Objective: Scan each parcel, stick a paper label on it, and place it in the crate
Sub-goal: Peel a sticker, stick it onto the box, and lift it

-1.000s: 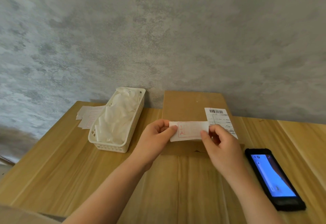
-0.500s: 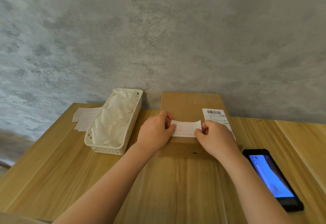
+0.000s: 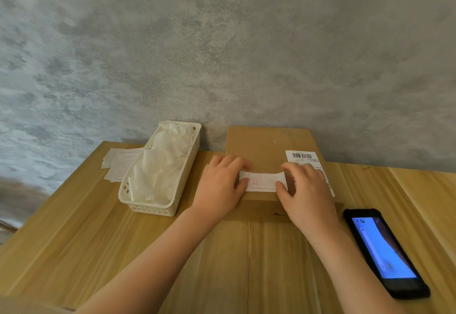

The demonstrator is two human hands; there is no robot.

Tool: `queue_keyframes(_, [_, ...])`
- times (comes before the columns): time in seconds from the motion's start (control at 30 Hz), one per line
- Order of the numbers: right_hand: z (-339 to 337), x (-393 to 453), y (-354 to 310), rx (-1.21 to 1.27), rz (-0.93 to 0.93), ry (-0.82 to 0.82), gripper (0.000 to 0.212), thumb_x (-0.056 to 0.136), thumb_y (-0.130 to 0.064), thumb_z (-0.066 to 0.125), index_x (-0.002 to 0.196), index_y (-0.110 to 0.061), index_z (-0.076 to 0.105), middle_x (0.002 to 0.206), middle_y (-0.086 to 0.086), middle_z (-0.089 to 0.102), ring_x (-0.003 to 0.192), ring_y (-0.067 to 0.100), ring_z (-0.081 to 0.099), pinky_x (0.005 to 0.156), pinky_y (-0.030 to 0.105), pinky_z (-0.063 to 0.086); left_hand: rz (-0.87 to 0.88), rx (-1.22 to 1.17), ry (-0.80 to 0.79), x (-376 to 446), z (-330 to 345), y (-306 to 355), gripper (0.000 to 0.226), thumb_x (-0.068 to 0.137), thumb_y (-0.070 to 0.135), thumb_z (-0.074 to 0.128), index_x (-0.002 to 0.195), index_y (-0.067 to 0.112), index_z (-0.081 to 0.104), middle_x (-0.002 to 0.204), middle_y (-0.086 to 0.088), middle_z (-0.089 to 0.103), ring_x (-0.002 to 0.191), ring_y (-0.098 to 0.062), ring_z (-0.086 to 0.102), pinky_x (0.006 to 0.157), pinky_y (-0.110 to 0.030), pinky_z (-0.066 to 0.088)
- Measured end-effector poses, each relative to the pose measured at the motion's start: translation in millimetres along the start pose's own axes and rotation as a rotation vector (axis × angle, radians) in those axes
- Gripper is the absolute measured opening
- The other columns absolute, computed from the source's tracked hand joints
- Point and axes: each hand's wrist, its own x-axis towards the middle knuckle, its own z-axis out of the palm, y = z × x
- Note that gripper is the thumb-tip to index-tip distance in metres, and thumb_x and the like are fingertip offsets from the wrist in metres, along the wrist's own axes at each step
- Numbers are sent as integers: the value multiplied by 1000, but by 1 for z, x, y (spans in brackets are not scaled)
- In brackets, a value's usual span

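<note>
A brown cardboard parcel point(image 3: 266, 143) lies on the wooden table against the wall. A white shipping slip with a barcode point(image 3: 301, 156) sits on its right side. A white paper label point(image 3: 261, 182) with red print lies on the parcel's top near its front edge. My left hand point(image 3: 223, 182) presses the label's left end with fingers and thumb. My right hand point(image 3: 304, 190) presses its right end, and the label's top right corner curls up slightly. A black handheld scanner point(image 3: 385, 252) with a lit blue screen lies flat to the right of the parcel.
A white perforated plastic basket point(image 3: 172, 205) filled with crumpled backing paper stands left of the parcel. Loose white labels point(image 3: 116, 163) lie behind it on the table point(image 3: 74, 227). A grey wall rises right behind the parcel. A cardboard surface point(image 3: 271, 264) spreads under my forearms.
Both hands carried the label from the air down onto the parcel's top. The label now lies nearly flat under my fingers.
</note>
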Motion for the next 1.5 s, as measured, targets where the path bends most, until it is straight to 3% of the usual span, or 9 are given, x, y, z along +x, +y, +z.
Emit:
queue_keyframes(0.13, [5,-9,14,-119,-16,-5,37,93,-42,47,120,-27,68,132,4,59,125,28,47,103,49,39,12,-117,-71,-8,2,-12,19,95,41,52,107,38,65,117,22,63,116,-10,50,100,-41,43])
queue_keyframes(0.33, [7,-11,21,21,33,-51,33,98,-34,52,129,-27,63,143,5,51,136,26,38,113,50,33,-8,-141,-86,-14,-1,-15,24,97,41,52,115,40,66,128,22,59,127,-9,42,110,-38,35])
queue_keyframes(0.43, [-5,-10,32,176,112,24,35,95,-23,59,129,-17,60,138,4,53,130,26,46,107,49,42,-159,-296,-22,-20,3,-19,24,95,31,60,118,34,65,134,16,55,132,-10,38,113,-30,28])
queue_keyframes(0.57, [-24,-1,56,407,386,54,40,98,-28,56,136,-17,51,131,-6,55,125,19,49,98,37,42,-452,-666,-10,-30,7,-21,30,99,27,55,127,35,54,129,18,57,124,-3,51,110,-38,42])
queue_keyframes(0.83, [-24,16,70,1044,886,-243,51,93,-61,49,133,-31,59,126,-6,67,121,16,58,115,46,33,-906,-1033,-113,-24,24,-9,67,84,68,42,140,34,52,136,14,58,124,-7,53,112,-33,35])
queue_keyframes(1.0, [-33,11,59,1193,925,-180,36,96,-57,48,105,-29,69,98,-2,77,102,19,68,97,43,50,-930,-1271,-3,-25,22,0,47,104,50,32,119,25,68,109,3,76,106,-12,68,94,-31,46])
queue_keyframes(1.17, [-36,1,60,1269,955,-91,38,97,-46,52,114,-17,70,111,11,74,105,30,70,99,55,50,-893,-1375,62,-28,10,-10,40,104,44,39,100,14,65,93,-6,76,85,-21,72,89,-42,53])
queue_keyframes(1.33, [-42,-11,47,1197,841,-156,39,99,-43,44,97,-17,73,101,13,75,94,30,71,91,51,53,-774,-1318,53,-30,-12,-10,57,89,51,63,127,9,56,119,-15,61,103,-31,63,84,-44,50])
queue_keyframes(1.5, [-53,-19,13,1198,769,-186,38,99,-40,43,85,-19,71,81,5,75,78,22,71,74,40,54,-679,-1280,-10,-55,-48,-18,44,105,36,33,91,17,69,83,-3,74,74,-17,72,61,-27,55])
